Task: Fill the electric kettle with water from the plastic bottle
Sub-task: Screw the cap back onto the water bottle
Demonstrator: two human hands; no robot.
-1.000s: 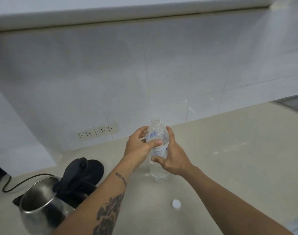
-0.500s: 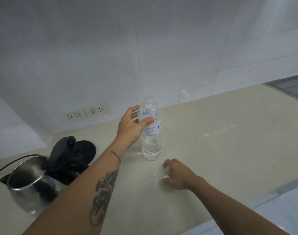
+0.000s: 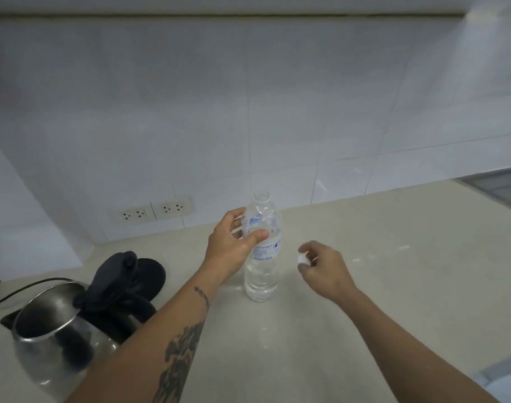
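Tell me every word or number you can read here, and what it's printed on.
Bottle label: blue printing, too blurred to read.
Kettle: no writing visible.
Wall sockets: no writing visible.
Small white cap held in the right hand: no writing visible.

Wall: pale tiles (image 3: 277, 117) rising behind the table
Table: beige top (image 3: 394, 257)
Sockets: two white outlets (image 3: 155, 212) low on the wall, just above the table

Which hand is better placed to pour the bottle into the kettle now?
Left. The left hand already grips the uncapped bottle, nearest the open kettle; the right hand holds the cap.
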